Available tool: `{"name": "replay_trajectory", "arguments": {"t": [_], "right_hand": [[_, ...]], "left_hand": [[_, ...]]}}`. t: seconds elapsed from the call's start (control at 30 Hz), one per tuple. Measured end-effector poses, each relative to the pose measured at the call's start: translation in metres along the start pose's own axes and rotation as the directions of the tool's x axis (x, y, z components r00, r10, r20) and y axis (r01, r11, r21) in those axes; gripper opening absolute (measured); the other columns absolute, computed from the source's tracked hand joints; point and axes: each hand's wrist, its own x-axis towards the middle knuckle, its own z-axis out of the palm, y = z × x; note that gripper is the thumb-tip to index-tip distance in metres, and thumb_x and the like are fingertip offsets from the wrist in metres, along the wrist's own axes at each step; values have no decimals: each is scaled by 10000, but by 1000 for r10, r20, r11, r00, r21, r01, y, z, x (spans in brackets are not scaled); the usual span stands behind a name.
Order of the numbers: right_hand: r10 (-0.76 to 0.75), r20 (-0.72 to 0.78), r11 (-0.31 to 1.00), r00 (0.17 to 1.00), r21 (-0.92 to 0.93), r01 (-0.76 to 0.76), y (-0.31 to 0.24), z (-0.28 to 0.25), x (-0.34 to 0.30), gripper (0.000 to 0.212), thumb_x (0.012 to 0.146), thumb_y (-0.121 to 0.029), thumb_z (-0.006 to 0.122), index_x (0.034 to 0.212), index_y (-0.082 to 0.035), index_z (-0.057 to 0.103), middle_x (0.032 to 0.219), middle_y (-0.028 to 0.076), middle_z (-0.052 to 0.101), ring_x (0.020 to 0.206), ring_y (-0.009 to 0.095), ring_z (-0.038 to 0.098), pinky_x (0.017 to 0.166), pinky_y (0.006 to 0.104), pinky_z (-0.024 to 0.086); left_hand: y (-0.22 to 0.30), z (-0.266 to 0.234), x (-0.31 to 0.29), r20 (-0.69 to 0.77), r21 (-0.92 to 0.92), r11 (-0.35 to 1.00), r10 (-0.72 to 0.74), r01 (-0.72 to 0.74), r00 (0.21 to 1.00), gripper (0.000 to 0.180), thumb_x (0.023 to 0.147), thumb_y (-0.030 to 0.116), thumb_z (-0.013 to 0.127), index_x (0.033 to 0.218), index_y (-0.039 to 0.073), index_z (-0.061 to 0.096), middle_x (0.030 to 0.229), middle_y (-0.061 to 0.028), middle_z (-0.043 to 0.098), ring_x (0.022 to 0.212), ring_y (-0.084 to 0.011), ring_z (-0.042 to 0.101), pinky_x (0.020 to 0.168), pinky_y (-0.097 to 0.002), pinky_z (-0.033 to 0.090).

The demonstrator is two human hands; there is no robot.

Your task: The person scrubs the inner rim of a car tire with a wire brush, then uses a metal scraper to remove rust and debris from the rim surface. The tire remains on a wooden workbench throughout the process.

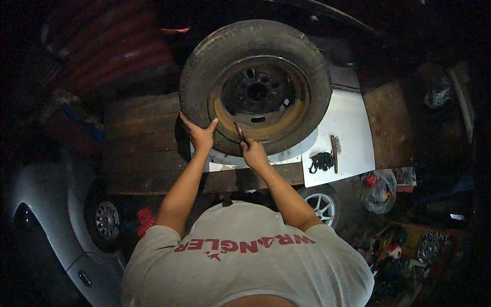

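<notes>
"Wheel up at twelve o'clock in the head view, resting on that wooden bench, yes?"

"Yes, with a white sheet partly under its near side. Brown grime coats the inside of the rim, plainest round six o'clock."

"What's the left hand up to?"

"It's at about eight o'clock from the middle of the wheel, fingers spread against the tyre, thumb stretched toward the rim's edge. It isn't closed round anything; bracing, I'd say."

"And the right hand?"

"Down at six, fingers curled round a small dark tool, its tip toward seven o'clock. Can't tell what kind it is, or whether it's touching the metal."

"So which step is this, you reckon?"

"Working that tool at the near inside of the rim, perhaps scraping."

"What would the next move call for?"

"A steady left palm so nothing turns, I'd think, and the tip laid flat to the grime, clear of that thumb."

"The brush?"

"On the sheet at four o'clock from the wheel's middle, just beside a dark tangle, in neither hand."
</notes>
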Motion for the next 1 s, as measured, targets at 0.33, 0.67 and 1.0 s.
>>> {"name": "replay_trajectory", "arguments": {"t": [0.33, 0.67, 1.0], "right_hand": [[86, -91, 996, 992, 17, -85, 49, -24, 6, 377, 926, -270, 581, 1191, -3, 607, 1075, 287, 636, 1061, 458, 584, 893, 482, 473], [41, -61, 996, 997, -83, -46, 70, -49, 3, 347, 925, -283, 572, 1162, -37, 638, 984, 272, 664, 967, 461, 619, 825, 510, 493], [-116, -5, 993, 993, -7, 116, 12, 6, 18, 318, 923, -270, 557, 1104, -24, 646, 981, 293, 652, 979, 483, 599, 842, 532, 479]], "left_hand": [[2, 1, -2, -9, 19, 1000, 0, 0, 1000, 1278, 634, 389, 882, 1511, 22, 29, 1505, -300, 222, 1386, -422, 261, 1137, -478, 247], [2, 0, -1, 3, -22, 1000, -15, 15, 1000, 1276, 637, 353, 885, 1509, 14, 17, 1509, -303, 212, 1395, -429, 248, 1145, -481, 229], [-2, 2, 1, 31, -74, 997, 1, 1, 1000, 1276, 642, 381, 878, 1506, -1, 20, 1517, -307, 195, 1407, -419, 236, 1156, -457, 218]]}}
